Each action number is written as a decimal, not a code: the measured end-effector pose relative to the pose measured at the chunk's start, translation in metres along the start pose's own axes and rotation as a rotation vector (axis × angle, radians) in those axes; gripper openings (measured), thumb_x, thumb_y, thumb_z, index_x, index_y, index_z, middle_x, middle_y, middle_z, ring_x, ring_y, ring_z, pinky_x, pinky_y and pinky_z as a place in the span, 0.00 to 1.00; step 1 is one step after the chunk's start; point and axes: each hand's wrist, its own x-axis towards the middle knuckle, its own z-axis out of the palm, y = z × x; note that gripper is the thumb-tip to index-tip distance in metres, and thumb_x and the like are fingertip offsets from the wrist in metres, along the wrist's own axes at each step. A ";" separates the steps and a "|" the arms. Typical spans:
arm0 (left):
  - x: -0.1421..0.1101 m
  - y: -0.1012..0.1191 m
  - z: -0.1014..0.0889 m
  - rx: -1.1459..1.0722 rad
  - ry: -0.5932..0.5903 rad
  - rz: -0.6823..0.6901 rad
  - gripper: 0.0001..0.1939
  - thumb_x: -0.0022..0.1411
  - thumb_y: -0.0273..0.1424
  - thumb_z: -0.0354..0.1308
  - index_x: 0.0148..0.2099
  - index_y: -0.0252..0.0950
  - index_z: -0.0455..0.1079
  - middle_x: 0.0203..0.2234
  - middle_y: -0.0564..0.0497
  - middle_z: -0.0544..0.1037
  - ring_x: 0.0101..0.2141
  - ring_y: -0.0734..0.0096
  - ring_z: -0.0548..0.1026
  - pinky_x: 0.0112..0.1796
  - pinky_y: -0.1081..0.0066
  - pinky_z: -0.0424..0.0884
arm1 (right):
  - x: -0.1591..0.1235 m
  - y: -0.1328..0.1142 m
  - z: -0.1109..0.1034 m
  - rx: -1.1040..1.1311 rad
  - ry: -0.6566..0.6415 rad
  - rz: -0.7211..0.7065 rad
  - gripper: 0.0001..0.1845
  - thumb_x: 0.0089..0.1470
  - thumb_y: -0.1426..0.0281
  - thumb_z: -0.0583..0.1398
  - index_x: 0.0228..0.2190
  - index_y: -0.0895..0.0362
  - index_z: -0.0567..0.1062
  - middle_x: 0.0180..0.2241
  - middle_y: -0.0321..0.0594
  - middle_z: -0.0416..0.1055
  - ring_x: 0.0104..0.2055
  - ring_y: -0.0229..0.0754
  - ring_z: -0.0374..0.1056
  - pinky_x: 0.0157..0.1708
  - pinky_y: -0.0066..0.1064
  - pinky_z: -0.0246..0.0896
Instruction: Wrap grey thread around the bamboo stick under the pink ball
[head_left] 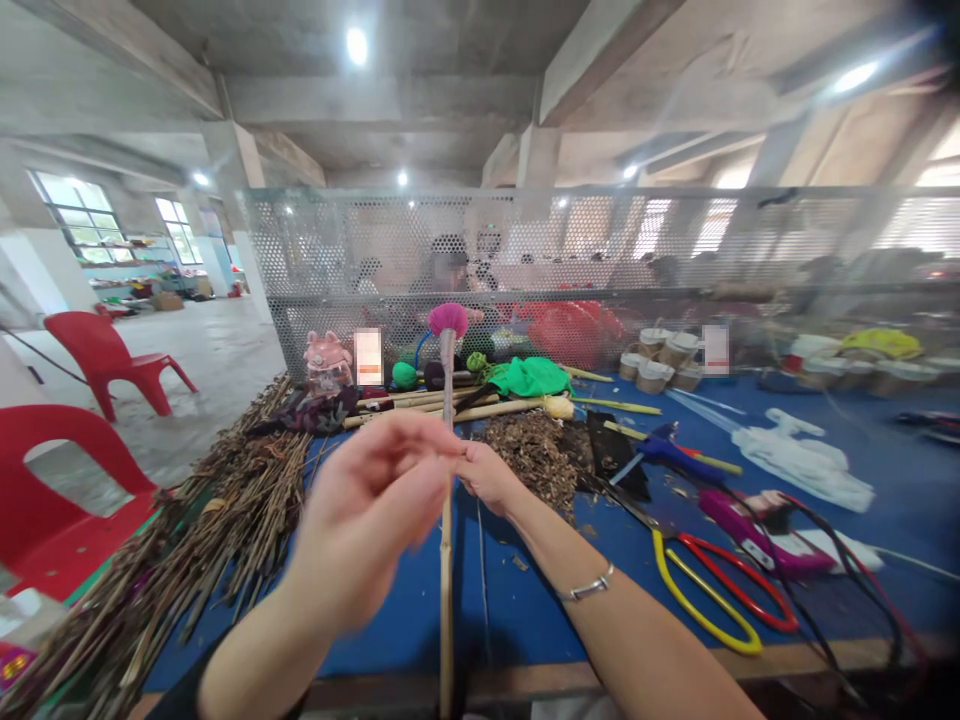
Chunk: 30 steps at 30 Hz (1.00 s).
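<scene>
A thin bamboo stick (447, 560) stands upright in front of me, topped by a pink fluffy pompom (448, 319). My left hand (367, 510) is raised close to the camera, blurred, its fingers pinched against the stick's middle. My right hand (487, 475) is closed round the stick just behind it, a silver bracelet (589, 588) on its wrist. Both hands hover over the blue tabletop (525, 610).
A heap of dry twigs (202, 540) covers the table's left. Brown plant bits (536, 455), scissors with yellow and red handles (705, 580), a blue glue gun (667, 450), a pink tool (750, 530), white cloth (802, 460), green fabric (532, 378). Red chairs (105, 360) left. Mesh screen (570, 250) behind, with a person beyond it.
</scene>
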 end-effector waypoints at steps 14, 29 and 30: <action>0.033 -0.059 0.005 0.267 -0.375 -0.266 0.17 0.40 0.38 0.68 0.25 0.33 0.66 0.12 0.57 0.68 0.14 0.80 0.63 0.18 0.78 0.60 | 0.009 0.005 -0.007 0.068 0.055 -0.007 0.19 0.36 0.57 0.66 0.23 0.59 0.67 0.14 0.27 0.60 0.17 0.29 0.51 0.18 0.23 0.46; 0.030 -0.059 0.000 0.077 -0.355 -0.398 0.20 0.38 0.36 0.71 0.29 0.32 0.65 0.17 0.55 0.72 0.19 0.75 0.72 0.20 0.78 0.66 | 0.004 -0.001 -0.004 0.157 -0.095 0.044 0.22 0.34 0.58 0.68 0.25 0.60 0.67 0.13 0.25 0.59 0.11 0.24 0.42 0.12 0.23 0.30; 0.030 -0.058 0.000 0.036 -0.374 -0.424 0.20 0.38 0.36 0.70 0.30 0.31 0.66 0.19 0.53 0.74 0.21 0.74 0.74 0.21 0.78 0.67 | 0.004 -0.001 -0.005 0.183 -0.123 0.052 0.22 0.36 0.58 0.67 0.26 0.60 0.67 0.14 0.25 0.60 0.11 0.24 0.42 0.12 0.23 0.29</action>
